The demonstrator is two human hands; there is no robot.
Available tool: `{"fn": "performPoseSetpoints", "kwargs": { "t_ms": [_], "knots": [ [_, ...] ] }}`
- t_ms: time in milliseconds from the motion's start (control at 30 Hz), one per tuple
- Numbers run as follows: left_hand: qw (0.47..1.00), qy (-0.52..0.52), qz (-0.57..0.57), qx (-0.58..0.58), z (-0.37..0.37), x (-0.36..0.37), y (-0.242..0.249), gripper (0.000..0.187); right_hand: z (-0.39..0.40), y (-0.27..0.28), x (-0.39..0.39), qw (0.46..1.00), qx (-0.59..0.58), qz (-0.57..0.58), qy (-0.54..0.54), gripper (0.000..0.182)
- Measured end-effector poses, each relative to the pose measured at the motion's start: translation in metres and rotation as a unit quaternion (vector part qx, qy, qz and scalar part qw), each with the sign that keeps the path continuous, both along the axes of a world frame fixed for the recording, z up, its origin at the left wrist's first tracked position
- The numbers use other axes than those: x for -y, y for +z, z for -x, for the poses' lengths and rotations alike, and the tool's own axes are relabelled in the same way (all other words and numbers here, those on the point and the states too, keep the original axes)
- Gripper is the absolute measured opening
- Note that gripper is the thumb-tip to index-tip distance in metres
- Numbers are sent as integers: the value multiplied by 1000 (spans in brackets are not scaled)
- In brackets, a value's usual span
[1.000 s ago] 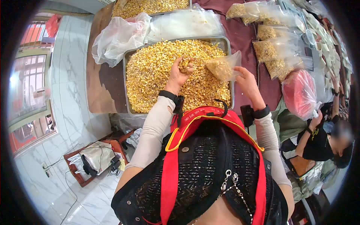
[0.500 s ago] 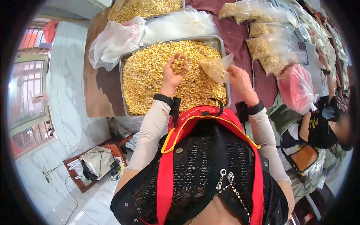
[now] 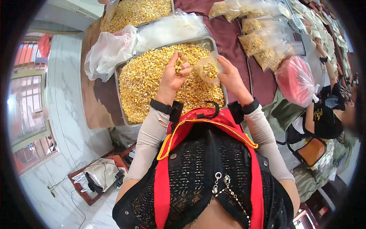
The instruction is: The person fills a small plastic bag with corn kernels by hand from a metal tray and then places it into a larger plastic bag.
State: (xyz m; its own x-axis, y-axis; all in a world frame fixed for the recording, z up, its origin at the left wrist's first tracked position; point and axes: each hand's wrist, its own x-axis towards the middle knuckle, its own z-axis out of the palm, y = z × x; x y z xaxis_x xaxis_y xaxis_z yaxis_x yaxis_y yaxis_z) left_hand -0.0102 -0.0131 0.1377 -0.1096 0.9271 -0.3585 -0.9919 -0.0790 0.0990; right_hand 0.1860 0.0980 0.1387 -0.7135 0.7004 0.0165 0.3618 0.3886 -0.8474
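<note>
A metal tray point(image 3: 121, 108) holds a heap of yellow and whitish corn kernels point(image 3: 146, 82). Over the heap, my left hand point(image 3: 173, 78) is curled palm up, with a few kernels showing between its fingers. My right hand point(image 3: 232, 79) grips the rim of a small clear plastic bag point(image 3: 207, 68) above the tray's right side. Some kernels sit inside this bag, and its mouth is turned towards my left hand. The fingers of both hands are close to each other.
A second tray of kernels point(image 3: 137, 13) stands farther back, behind crumpled plastic point(image 3: 110, 53) and a stack of clear bags point(image 3: 171, 30). Filled bags point(image 3: 263, 47) lie to the right, near a tied pink bag point(image 3: 293, 82). Another person point(image 3: 328, 118) is at far right.
My left hand's fingers have curled further around the kernels. My right hand has brought the bag closer to it and turned the mouth its way. The whole view has shifted slightly.
</note>
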Motion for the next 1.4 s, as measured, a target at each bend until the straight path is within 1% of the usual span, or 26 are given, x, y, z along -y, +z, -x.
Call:
{"fn": "performPoseSetpoints", "kwargs": {
  "t_ms": [33, 100, 200, 367, 433, 467, 500, 567, 667, 700, 767, 900, 967, 1000, 1033, 1067, 1100, 1133, 1167, 1200, 1233, 1267, 1300, 1333, 1367, 1400],
  "knots": [
    [1000, 0, -18, -6, -1, -1, 6, 16, 3, 8, 3, 1000, -22, 8, -4, 55],
    [1000, 0, -22, -7, -6, -6, 25, 18, 5, 18, 5, 1000, -22, -4, 5, 57],
    [998, -26, -64, -9, -16, -17, 50, 26, 6, 20, 8, 1000, 12, -23, 13, 58],
    [997, 9, -37, -63, -47, -43, 62, 24, 0, 15, 12, 1000, 11, 13, 13, 62],
    [981, 52, -32, -182, -60, -51, 54, 25, -1, 17, 13, 1000, 7, 26, 14, 63],
    [972, 75, -31, -220, -64, -56, 47, 27, -2, 18, 13, 999, 2, 39, 17, 63],
    [972, 74, -30, -220, -67, -59, 40, 27, -2, 20, 13, 999, 1, 39, 16, 63],
    [932, 101, -22, -347, -69, -61, 31, 28, -3, 22, 13, 999, 22, 32, 14, 64],
    [921, 99, -15, -377, -68, -62, 29, 28, -5, 22, 12, 999, 31, 29, 12, 64],
    [921, 99, -13, -377, -67, -62, 31, 28, -6, 20, 12, 999, 31, 31, 14, 64],
    [949, 101, 4, -297, -60, -63, 37, 31, -6, 17, 10, 999, 25, 9, 17, 63],
    [957, 105, 6, -272, -26, -55, 31, 34, -9, 10, 8, 1000, 6, 16, 17, 62],
    [969, 97, 70, -217, -3, -47, 8, 37, -11, 9, 7, 997, -45, 67, -6, 62],
    [970, 68, 80, -220, 15, -40, -25, 37, -13, 5, 5, 993, -47, 103, -19, 62],
    [969, 70, 82, -220, 24, -32, -44, 37, -13, 8, 5, 993, -47, 104, -17, 62],
    [937, 51, 182, -294, 31, -26, -59, 36, -14, 14, 4, 992, -46, 114, -22, 62],
    [889, 30, 279, -362, 36, -20, -75, 35, -14, 17, 4, 991, -45, 124, -28, 62],
    [890, 30, 279, -360, 41, -17, -97, 35, -14, 14, 3, 993, -46, 107, -27, 62],
    [747, -16, 316, -585, 46, -14, -120, 30, -14, 13, 3, 993, -43, 107, -26, 62],
    [550, -60, 329, -766, 46, -12, -128, 25, -12, 13, 2, 991, -57, 113, -30, 62],
    [552, -59, 330, -764, 44, -9, -137, 25, -11, 12, 1, 990, -72, 119, -33, 63],
    [407, -83, 213, -884, 36, -5, -139, 20, -10, 13, 0, 990, -70, 117, -30, 63],
    [240, -103, 87, -961, 29, -1, -140, 17, -9, 13, -2, 991, -60, 112, -30, 63],
    [242, -101, 90, -961, 19, 1, -142, 17, -8, 13, -2, 992, -50, 108, -30, 63],
    [195, -116, 48, -973, 7, 3, -144, 18, -7, 18, -1, 993, -48, 108, -28, 63],
    [148, -130, 7, -980, -1, 9, -144, 20, -6, 26, 2, 986, -43, 152, -44, 64]
  ]
}}
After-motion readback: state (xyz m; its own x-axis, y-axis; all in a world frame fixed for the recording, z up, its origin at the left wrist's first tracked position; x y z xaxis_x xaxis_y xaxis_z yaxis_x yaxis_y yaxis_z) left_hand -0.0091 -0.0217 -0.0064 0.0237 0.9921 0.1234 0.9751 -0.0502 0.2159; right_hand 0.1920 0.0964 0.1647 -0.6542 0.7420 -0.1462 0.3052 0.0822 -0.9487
